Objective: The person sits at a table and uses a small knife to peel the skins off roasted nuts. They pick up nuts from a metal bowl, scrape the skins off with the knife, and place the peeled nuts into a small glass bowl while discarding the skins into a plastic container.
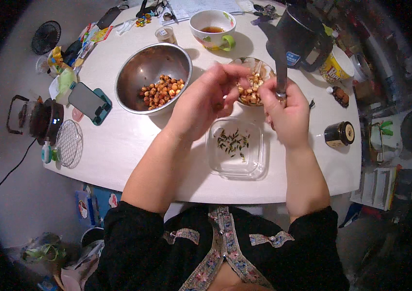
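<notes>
My right hand (287, 112) is closed round the lower end of a long dark tool (279, 58); it stands up from the grip, and its kind is not clear. My left hand (205, 99) hovers facing it, fingers apart and slightly blurred; nothing held shows plainly. Between and behind the hands sits a patterned bowl (251, 62) with pale and brown split seeds (249, 92), partly hidden by my fingers. Below them is a clear square container (215, 166) with small green sprouts (233, 142). A steel bowl (140, 63) on the left holds whole brown seeds (161, 92).
Behind stands a cup (206, 22) of brown liquid. A black pitcher (303, 34), yellow tub (337, 68) and dark jar (340, 134) are on the right. A phone (85, 101), wire rack (70, 144) and glass kettle (38, 119) lie left. The table's front edge is near my body.
</notes>
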Demonstrator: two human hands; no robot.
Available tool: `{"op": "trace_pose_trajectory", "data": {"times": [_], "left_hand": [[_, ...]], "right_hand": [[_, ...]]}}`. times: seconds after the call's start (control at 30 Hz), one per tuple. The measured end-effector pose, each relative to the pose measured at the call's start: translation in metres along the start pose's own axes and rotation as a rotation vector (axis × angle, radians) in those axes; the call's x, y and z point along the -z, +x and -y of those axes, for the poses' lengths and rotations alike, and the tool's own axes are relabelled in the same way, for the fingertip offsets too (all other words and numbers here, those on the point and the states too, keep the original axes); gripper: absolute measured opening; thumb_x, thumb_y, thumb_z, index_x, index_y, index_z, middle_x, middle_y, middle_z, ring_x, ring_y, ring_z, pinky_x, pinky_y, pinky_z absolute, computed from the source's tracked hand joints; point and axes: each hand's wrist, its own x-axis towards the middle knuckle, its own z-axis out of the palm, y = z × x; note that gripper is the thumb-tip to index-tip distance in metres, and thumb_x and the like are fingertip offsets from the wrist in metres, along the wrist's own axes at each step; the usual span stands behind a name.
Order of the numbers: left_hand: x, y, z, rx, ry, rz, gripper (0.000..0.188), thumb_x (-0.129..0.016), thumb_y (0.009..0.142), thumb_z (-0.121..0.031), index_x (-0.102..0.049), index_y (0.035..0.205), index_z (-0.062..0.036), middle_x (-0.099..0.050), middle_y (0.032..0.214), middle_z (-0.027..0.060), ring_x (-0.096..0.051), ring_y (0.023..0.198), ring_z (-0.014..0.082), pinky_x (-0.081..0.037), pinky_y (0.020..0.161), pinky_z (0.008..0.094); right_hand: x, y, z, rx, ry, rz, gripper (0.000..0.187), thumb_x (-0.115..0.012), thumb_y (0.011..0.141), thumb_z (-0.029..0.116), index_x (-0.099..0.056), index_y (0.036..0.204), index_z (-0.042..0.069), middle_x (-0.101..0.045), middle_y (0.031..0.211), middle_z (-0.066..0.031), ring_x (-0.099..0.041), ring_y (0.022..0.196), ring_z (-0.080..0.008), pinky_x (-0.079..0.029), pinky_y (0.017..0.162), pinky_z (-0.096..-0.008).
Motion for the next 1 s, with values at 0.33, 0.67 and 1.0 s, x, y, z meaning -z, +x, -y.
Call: {"op": "trace_pose_trajectory", "data": {"times": [0.33, 0.67, 1.0], "left_hand": [[-0.010, 0.002, 0.011, -0.161, -0.548, -0.007, 0.081, -0.026, 0.096, -0.069, -0.039, 0.143, -0.0046, -0.050, 0.134, 0.0092, -0.054, 0.103, 0.0170, -0.043, 0.085, 0.0300], [-0.011, 0.005, 0.022, -0.150, -0.233, -0.047, 0.044, -0.049, 0.101, -0.033, -0.053, 0.131, -0.0012, -0.061, 0.119, 0.0085, -0.057, 0.099, 0.0141, -0.047, 0.090, 0.0295], [-0.013, 0.006, 0.022, -0.178, -0.231, -0.121, 0.027, -0.068, 0.090, -0.006, -0.064, 0.115, 0.0006, -0.068, 0.106, 0.0091, -0.063, 0.093, 0.0130, -0.053, 0.082, 0.0265]], "right_hand": [[-0.020, -0.008, -0.008, 0.320, -0.375, 0.136, 0.030, -0.077, 0.079, 0.003, -0.066, 0.107, 0.003, -0.070, 0.087, -0.0025, -0.057, 0.064, -0.0039, -0.047, 0.055, -0.0193], [-0.010, -0.007, 0.001, 0.053, 0.088, 0.108, 0.020, -0.067, 0.089, 0.001, -0.062, 0.109, 0.000, -0.067, 0.089, -0.0023, -0.056, 0.068, -0.0030, -0.044, 0.058, -0.0169], [-0.008, -0.007, -0.006, 0.161, -0.074, 0.021, 0.022, -0.064, 0.091, 0.001, -0.062, 0.112, 0.001, -0.068, 0.093, -0.0036, -0.063, 0.073, -0.0073, -0.050, 0.065, -0.0194]]}}
